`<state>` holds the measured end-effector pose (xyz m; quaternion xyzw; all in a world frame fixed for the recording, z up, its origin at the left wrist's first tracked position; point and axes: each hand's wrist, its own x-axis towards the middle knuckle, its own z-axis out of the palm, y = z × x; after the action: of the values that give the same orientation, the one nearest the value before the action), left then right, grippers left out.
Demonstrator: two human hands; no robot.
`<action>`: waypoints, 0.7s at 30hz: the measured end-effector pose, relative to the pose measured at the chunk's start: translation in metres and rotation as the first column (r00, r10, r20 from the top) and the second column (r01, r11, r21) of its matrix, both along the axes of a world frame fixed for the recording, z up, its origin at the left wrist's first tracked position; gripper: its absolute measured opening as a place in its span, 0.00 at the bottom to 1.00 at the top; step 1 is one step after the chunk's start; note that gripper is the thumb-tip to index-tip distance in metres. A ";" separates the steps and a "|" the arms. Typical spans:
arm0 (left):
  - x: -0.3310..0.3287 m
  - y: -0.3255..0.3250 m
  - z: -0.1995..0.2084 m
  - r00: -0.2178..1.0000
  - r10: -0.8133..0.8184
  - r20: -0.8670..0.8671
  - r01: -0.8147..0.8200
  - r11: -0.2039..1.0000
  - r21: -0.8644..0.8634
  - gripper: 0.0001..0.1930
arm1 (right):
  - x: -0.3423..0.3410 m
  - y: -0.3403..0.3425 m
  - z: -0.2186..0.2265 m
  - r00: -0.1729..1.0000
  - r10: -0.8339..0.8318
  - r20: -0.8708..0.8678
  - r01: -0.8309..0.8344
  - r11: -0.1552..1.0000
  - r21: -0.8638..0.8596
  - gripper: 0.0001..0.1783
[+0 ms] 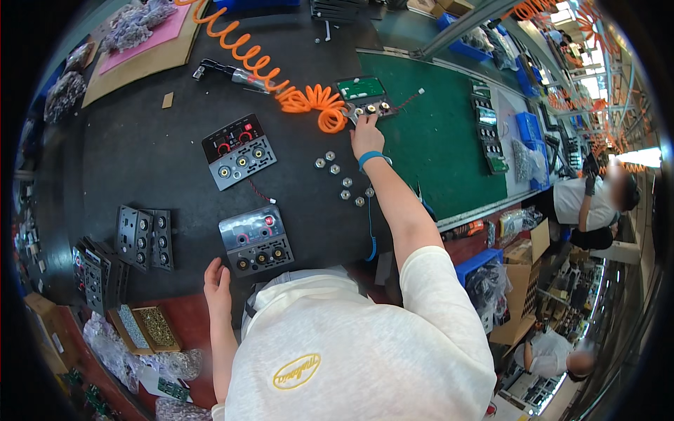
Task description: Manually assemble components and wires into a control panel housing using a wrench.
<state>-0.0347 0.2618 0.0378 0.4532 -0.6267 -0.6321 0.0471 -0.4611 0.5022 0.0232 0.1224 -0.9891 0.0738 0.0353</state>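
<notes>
My right hand (366, 135) reaches far forward with its fingers drawn together at the near edge of a panel assembly (375, 109) carrying a green circuit board (361, 88). Beside its fingertips shows a silver piece like a wrench jaw (349, 114); what the fingers grip is mostly hidden. Low at the table's near edge, my left hand (217, 277) holds nothing, its fingers stretched out. Next to it lies a grey panel (256, 242) with three round jacks. Farther off is a similar black and grey panel (241, 153). Several hex nuts (334, 169) lie loose below my right hand.
An orange coiled air hose (242, 50) runs to a power driver (232, 72) at the back. Grey panels (144, 238) stack at left. A blue wrist strap cord (372, 231) hangs near my right forearm. Boxed screws (156, 328) stand lower left; co-workers (576, 203) are at right.
</notes>
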 end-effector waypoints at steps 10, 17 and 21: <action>-0.034 0.014 0.058 0.999 -0.021 -0.045 0.026 0.993 0.118 0.19 | -0.004 0.044 0.082 0.962 0.076 -0.261 -0.177 0.904 -0.389 0.11; -0.122 0.056 0.075 0.740 -0.617 -0.267 0.670 0.641 0.376 0.23 | 0.134 0.073 0.198 0.934 0.169 0.316 0.303 0.097 -0.948 0.07; -0.145 0.095 0.087 0.771 -0.311 -0.556 0.635 0.307 0.709 0.29 | 0.202 0.061 0.201 0.908 0.226 0.353 0.407 -0.269 -0.873 0.05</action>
<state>-0.1798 0.3568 0.1244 0.0951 -0.3036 -0.9054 -0.2811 -0.2592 0.5636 0.2238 -0.0512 -0.5229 0.8476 -0.0743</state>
